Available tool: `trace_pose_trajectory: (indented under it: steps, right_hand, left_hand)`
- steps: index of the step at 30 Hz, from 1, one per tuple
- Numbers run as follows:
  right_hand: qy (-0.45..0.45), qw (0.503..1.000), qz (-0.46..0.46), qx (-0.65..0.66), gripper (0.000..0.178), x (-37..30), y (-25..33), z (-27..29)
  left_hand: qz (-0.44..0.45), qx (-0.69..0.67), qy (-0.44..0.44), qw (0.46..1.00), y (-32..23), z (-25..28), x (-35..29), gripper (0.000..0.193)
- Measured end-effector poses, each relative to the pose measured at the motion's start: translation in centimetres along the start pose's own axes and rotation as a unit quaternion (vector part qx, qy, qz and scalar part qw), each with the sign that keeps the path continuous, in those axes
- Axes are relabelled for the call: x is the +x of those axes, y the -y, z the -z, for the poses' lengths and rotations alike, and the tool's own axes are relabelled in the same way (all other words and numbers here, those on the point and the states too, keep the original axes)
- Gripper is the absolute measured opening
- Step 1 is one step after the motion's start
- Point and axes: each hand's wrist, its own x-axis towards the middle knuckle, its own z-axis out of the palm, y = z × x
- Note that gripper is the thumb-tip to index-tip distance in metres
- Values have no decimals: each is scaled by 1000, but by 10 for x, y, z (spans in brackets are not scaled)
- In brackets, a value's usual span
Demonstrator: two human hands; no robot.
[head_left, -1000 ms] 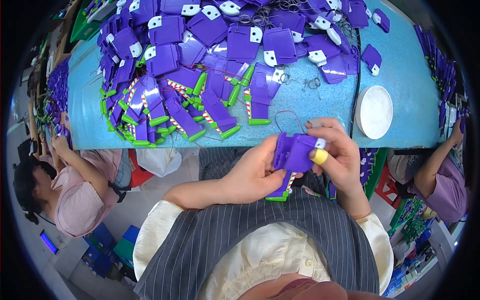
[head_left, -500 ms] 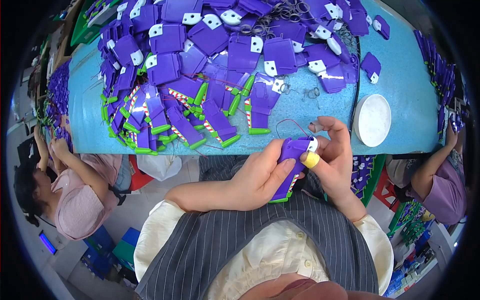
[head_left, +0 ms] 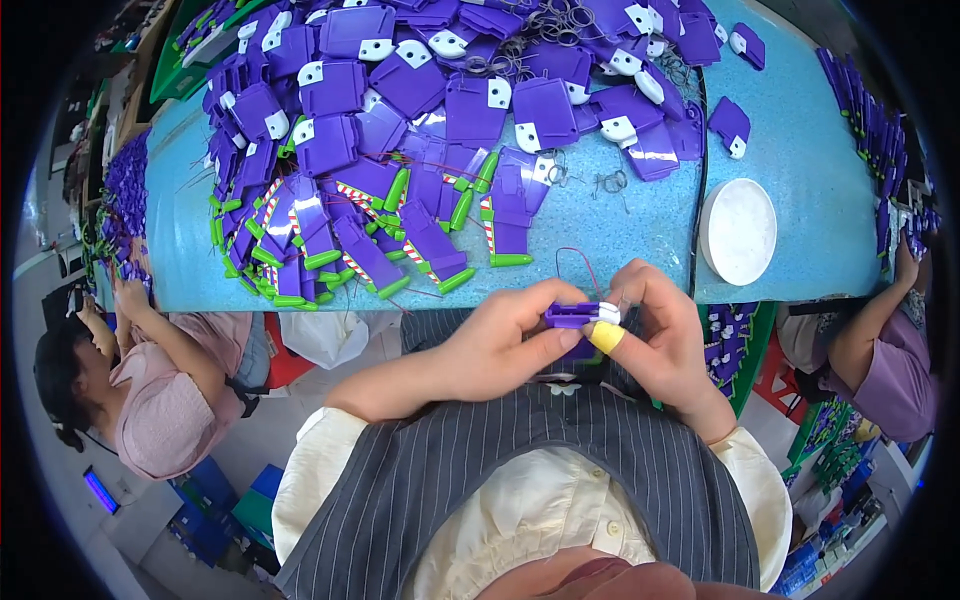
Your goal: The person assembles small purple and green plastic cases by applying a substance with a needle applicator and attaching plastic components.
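Between my two hands, just in front of the table's near edge, is a purple plastic wing piece [head_left: 572,315] with a white corner, seen nearly edge-on. A thin red wire loops up from behind it. My left hand [head_left: 510,335] grips its purple end between thumb and fingers. At the white corner, my right hand [head_left: 655,335] pinches with thumb and fingers; a yellow wrap covers a digit there. Whether the right fingertips also hold a small part is hidden. Nearest on the table lie assembled purple wing pieces [head_left: 512,215] with green tips and red-white striped edges.
A heap of purple plates with white corners [head_left: 340,90] covers the table's far left and middle. Metal springs [head_left: 612,182] lie at its edge. A white bowl [head_left: 740,190] of pale contents stands right of a dark cable [head_left: 697,230]. One person [head_left: 170,390] works at left, another [head_left: 880,380] at right.
The wing piece has been tipped from showing its broad face to nearly edge-on. My right fingers have closed in from spread to pinching at the white corner.
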Motion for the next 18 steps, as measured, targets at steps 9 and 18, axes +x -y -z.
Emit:
trace_pose_trajectory:
  steps: [9,18]
  right_hand:
    - [18,992,-77,-102,23,-5,6,0]
    - [-62,997,-22,-49,15,-12,-2,-9]
  left_hand:
    - [-167,-135,-181,960,-17,8,3,22]
    - [-141,-152,-175,963,-4,-14,8,21]
